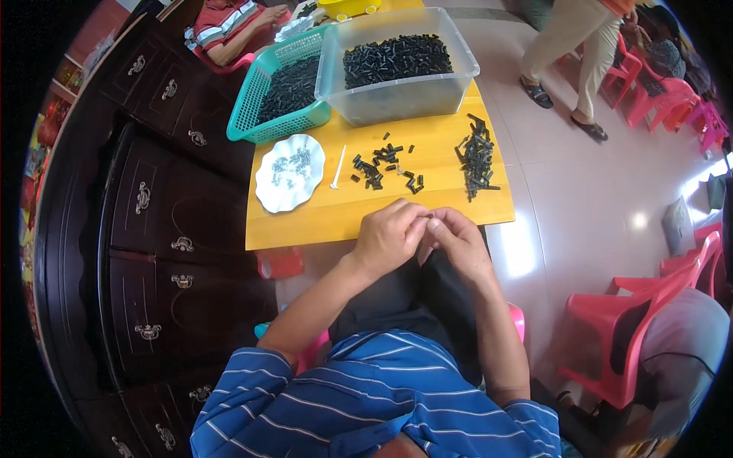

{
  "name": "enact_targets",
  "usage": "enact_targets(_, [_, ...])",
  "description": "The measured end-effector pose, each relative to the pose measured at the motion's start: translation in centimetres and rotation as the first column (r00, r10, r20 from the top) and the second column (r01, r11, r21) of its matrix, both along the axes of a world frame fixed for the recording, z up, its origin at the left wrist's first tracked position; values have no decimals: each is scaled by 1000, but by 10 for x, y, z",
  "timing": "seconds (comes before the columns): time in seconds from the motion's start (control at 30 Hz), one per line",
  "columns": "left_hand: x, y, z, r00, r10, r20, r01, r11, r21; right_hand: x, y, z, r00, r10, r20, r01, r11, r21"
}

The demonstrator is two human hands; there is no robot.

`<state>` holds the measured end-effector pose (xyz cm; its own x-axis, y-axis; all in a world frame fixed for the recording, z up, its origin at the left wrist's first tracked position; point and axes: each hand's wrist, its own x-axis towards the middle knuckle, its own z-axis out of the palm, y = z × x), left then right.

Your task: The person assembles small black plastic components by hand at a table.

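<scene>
My left hand (pixel 388 235) and my right hand (pixel 456 243) meet at the table's near edge, fingertips pinched together. Between them is a small dark piece, mostly hidden by the fingers; its kind is too small to make out. Just beyond my hands, a loose scatter of short black tubular pieces (pixel 374 166) lies on the yellow table (pixel 343 217). A pile of longer black pieces (pixel 478 160) sits at the table's right side. To the left, a white scalloped plate (pixel 269 183) carries small clear pieces (pixel 294 165), with a thin white stick (pixel 338 168) lying beside it.
Farther back stand a green basket (pixel 246 114) and a translucent bin (pixel 397 101), both holding many black pieces. A dark wooden cabinet (pixel 191 221) lines the left. At right are pink chairs (pixel 599 324) and a standing person's legs (pixel 588 53). Another person (pixel 229 34) sits at the far left.
</scene>
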<state>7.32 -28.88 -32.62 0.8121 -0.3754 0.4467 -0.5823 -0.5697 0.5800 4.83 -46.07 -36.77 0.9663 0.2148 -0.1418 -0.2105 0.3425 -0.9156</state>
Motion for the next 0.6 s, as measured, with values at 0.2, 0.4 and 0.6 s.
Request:
enact_targets(0.2, [2,0,3,995,-92,32,92,996,-21,0,-4,0,999,-43,0,43,998,46])
enact_targets(0.4, [58,26,-4,998,54,14,-55,995,79,-3,-6,10,997,-50,-56,52,998,41])
enact_targets(0.6, [105,40,-18,984,10,176,-66,948,313,-1,-6,10,996,-40,-78,45,997,68])
